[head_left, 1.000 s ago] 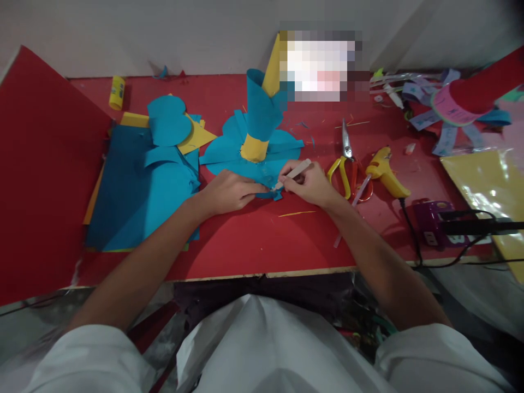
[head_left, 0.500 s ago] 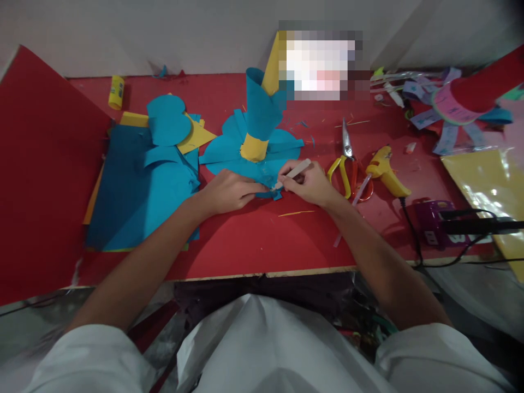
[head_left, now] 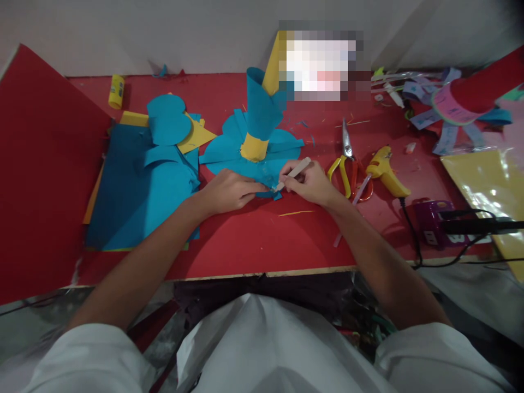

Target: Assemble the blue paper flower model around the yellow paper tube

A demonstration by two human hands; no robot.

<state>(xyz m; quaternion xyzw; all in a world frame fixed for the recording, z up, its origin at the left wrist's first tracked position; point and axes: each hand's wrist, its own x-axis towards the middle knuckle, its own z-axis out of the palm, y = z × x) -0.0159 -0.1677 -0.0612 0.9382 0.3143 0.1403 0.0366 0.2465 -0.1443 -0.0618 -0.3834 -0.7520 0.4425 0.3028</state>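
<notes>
My right hand (head_left: 311,183) is closed around a pale glue stick (head_left: 293,172) held like a pen, its tip down on the near edge of a blue paper flower shape (head_left: 229,150). My left hand (head_left: 227,192) presses its closed fingers on a small blue paper piece (head_left: 272,194) right beside that tip. A blue paper cone with a yellow band (head_left: 257,117) stands upright in the middle of the flower shape.
A red table (head_left: 254,240) holds stacked blue and yellow sheets (head_left: 139,185) at left, a yellow glue tube (head_left: 116,91), scissors (head_left: 347,161), a yellow glue gun (head_left: 385,172) with cable, a purple power strip (head_left: 434,221), and paper scraps at right. A red board (head_left: 41,174) leans at far left.
</notes>
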